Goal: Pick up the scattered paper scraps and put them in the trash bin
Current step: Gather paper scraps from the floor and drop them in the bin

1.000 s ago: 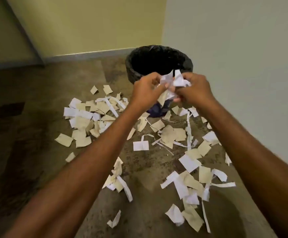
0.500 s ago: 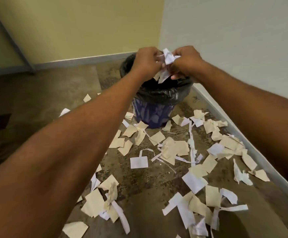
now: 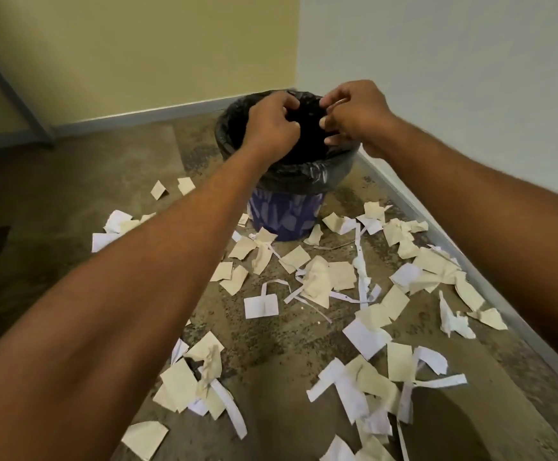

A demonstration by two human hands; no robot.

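Both hands (image 3: 314, 121) hover, fingers loosened, over scattered white and tan scraps (image 3: 321, 281).

no text, label or number is legible on anything here.

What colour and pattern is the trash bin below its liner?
Purple-blue with pale lavender blotches on the trash bin, under the black liner; head view.

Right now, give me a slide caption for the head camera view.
Both hands, left hand and right hand, over the black-lined trash bin; paper scraps litter the floor.
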